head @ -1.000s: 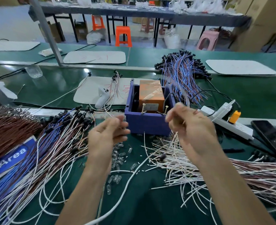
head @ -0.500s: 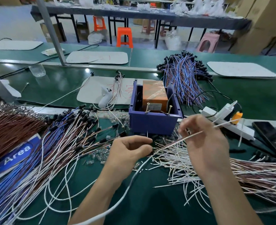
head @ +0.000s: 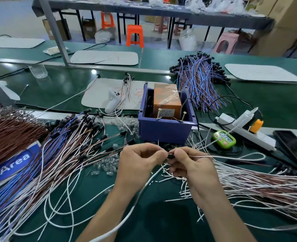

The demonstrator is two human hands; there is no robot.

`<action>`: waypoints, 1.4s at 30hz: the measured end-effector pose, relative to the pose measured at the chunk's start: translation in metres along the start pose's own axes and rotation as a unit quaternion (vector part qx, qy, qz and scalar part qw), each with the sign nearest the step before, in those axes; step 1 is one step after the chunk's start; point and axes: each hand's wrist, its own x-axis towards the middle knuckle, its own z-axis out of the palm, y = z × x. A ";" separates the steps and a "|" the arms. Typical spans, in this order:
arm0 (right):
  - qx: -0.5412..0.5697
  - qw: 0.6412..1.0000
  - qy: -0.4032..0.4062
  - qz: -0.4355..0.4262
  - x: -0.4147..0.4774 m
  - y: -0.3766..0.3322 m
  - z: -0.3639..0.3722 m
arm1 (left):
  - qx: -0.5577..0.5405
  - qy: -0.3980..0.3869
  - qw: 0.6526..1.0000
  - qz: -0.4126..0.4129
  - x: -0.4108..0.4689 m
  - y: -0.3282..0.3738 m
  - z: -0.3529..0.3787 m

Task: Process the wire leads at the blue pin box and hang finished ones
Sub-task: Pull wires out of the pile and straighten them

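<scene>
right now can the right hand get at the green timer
Probably yes: the timer lies uncovered just beyond the right hand, with only loose wires between. But that hand pinches a lead, so it must let go first.

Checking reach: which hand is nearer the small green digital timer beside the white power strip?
Right. The right hand lies down-left of the small green digital timer; the left hand is farther left, beyond the right one.
</scene>
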 end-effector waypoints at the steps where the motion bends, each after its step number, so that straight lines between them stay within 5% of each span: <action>1: 0.012 1.000 -0.010 0.012 -0.001 -0.002 0.000 | 0.010 -0.008 1.000 0.006 0.001 0.000 -0.001; 9: 0.045 0.997 -0.041 0.040 0.004 0.002 -0.004 | 0.223 -0.006 0.969 0.111 0.001 -0.009 0.006; 16: 0.100 0.992 -0.039 0.068 0.006 0.007 -0.009 | 0.113 -0.078 0.990 0.037 0.012 -0.005 0.010; 23: 0.066 0.994 -0.029 0.083 0.011 0.012 -0.012 | 0.233 -0.053 0.965 0.112 0.005 -0.014 0.003; 30: 0.138 0.982 -0.032 0.124 0.013 0.019 -0.016 | 0.148 -0.084 0.985 0.018 0.011 -0.012 0.009; 38: 0.132 0.982 -0.009 0.131 0.018 0.022 -0.015 | 0.321 -0.054 0.935 0.143 0.008 -0.015 0.008; 42: 0.099 0.989 0.006 0.107 0.017 0.018 -0.012 | 0.179 -0.057 0.981 0.042 0.011 -0.024 0.009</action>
